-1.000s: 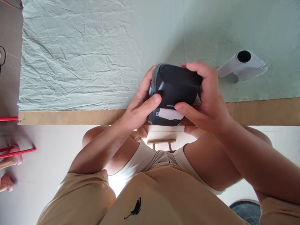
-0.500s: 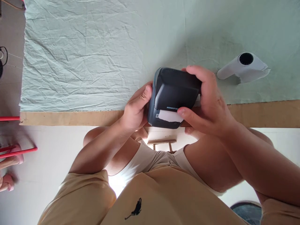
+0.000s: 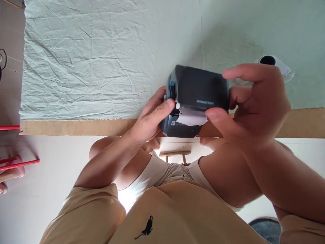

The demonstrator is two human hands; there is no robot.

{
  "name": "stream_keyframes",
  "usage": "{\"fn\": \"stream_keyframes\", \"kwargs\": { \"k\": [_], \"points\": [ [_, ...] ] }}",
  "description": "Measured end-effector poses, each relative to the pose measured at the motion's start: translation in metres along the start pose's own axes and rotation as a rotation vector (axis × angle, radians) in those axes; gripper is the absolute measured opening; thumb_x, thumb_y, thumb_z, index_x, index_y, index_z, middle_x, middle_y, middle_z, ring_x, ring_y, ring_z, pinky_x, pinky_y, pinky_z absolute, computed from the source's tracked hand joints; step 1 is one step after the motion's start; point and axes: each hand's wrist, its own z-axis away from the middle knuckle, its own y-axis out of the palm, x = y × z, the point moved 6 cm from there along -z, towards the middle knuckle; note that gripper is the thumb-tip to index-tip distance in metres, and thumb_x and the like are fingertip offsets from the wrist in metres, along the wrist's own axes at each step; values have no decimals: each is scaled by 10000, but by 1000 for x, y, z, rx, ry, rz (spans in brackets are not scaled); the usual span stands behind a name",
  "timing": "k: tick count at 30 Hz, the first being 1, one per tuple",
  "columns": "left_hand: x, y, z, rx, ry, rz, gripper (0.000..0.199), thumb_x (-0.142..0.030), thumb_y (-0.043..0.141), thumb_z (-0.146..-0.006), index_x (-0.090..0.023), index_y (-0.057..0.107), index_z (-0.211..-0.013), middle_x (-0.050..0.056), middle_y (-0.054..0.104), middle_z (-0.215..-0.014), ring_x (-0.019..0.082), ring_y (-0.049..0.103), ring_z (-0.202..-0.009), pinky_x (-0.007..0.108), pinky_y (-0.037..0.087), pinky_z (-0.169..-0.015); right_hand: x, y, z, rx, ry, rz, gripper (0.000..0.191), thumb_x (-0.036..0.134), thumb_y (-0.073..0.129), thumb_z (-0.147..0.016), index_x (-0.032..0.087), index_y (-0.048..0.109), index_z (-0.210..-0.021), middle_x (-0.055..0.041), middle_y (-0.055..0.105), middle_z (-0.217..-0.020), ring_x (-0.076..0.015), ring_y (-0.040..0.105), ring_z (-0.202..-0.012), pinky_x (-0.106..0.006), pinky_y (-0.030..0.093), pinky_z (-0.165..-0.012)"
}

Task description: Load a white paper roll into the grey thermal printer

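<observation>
A dark label printer (image 3: 203, 84) marked NIIMBOT is held above the table's front edge, its lid raised partway from the body. White label paper (image 3: 192, 119) sticks out of the gap at the front. My left hand (image 3: 152, 117) grips the printer's left side, thumb by the hinge-side gap and fingers mostly hidden underneath. At the lid's right end, my right hand (image 3: 256, 101) pinches it, thumb at the lower front edge and index finger at the upper corner. Behind that hand lies a roll of white paper (image 3: 284, 66) with a black core end, partly covered.
A wrinkled pale green cloth (image 3: 88, 61) covers the table, with a bare wooden edge strip (image 3: 76, 127) along the front. Red bars (image 3: 22, 164) and another person's foot (image 3: 11, 173) are at the left. A dark round object (image 3: 266, 228) sits on the floor lower right.
The printer's lid has lifted away from its body, opening a gap at the front. My right hand has moved right and up with the lid; my left hand stays on the body.
</observation>
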Motion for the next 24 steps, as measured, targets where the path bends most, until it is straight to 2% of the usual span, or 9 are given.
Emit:
{"fn": "stream_keyframes", "kwargs": {
  "k": [3, 6, 7, 9, 11, 15, 19, 21, 24],
  "points": [
    [-2, -4, -2, 127, 192, -139, 555, -820, 900, -1091, -273, 873, -1176, 29, 899, -1089, 288, 916, -1133, 388, 772, -972, 4, 0, 1, -107, 120, -123, 326, 663, 707, -1268, 378, 670, -1423, -39, 801, -1327, -179, 752, -753, -422, 632, -699],
    [3, -10, -3, 179, 213, -147, 554, -800, 858, -1136, -273, 891, -1302, 41, 906, -1125, 270, 883, -1056, 382, 749, -925, 3, -1, 1, -309, 107, -275, 352, 609, 828, -1198, 335, 607, -1191, -41, 764, -1223, -194, 774, -813, -397, 581, -639],
    [3, -12, -3, 176, 225, -157, 552, -799, 843, -1152, -275, 889, -1320, 38, 900, -1120, 262, 870, -1041, 381, 741, -931, 3, 0, 0, -327, 88, -301, 337, 552, 844, -1185, 329, 597, -1129, -30, 774, -1157, -204, 781, -834, -392, 574, -635],
    [1, -13, -1, 175, 258, -215, 569, -822, 810, -1174, -276, 884, -1317, 37, 887, -1120, 252, 841, -1021, 378, 726, -937, 7, 3, -4, -277, 36, -265, 252, 397, 836, -1170, 324, 632, -1042, -4, 839, -1075, -204, 774, -816, -390, 557, -641],
    [-1, -10, 1, 229, 270, -297, 631, -872, 797, -1161, -266, 877, -1319, 57, 884, -1156, 267, 832, -1048, 383, 720, -928, 12, 4, -7, -172, -10, -114, 183, 289, 802, -1167, 332, 720, -1010, 29, 887, -1005, -187, 718, -715, -388, 514, -635],
    [-1, -7, 0, 342, 236, -362, 791, -974, 787, -1106, -247, 863, -1410, 112, 900, -1287, 331, 848, -1167, 441, 735, -981, 8, 7, -5, 84, 36, 147, 171, 342, 746, -1200, 359, 873, -1085, 27, 841, -844, -196, 630, -641, -390, 399, -605],
    [0, -9, -2, 348, 220, -357, 785, -957, 808, -1108, -242, 861, -1427, 120, 899, -1336, 338, 842, -1203, 471, 717, -1037, 3, 7, -4, 168, 2, 155, 131, 391, 790, -1173, 328, 904, -1184, 29, 806, -799, -175, 632, -651, -372, 294, -603],
    [-1, -9, -1, 351, 215, -357, 775, -939, 811, -1117, -237, 862, -1443, 121, 897, -1328, 339, 843, -1202, 468, 712, -1027, 3, 9, -4, 216, -36, 101, 153, 414, 817, -1130, 322, 901, -1220, 26, 857, -864, -176, 675, -668, -358, 350, -602],
    [-1, -10, 0, 327, 191, -355, 798, -956, 803, -1111, -243, 865, -1464, 125, 903, -1347, 354, 858, -1236, 467, 722, -1039, 4, 9, -7, 260, -5, 33, 211, 390, 814, -1113, 360, 907, -1300, 23, 928, -1006, -207, 770, -740, -369, 539, -651]
  ]
}}
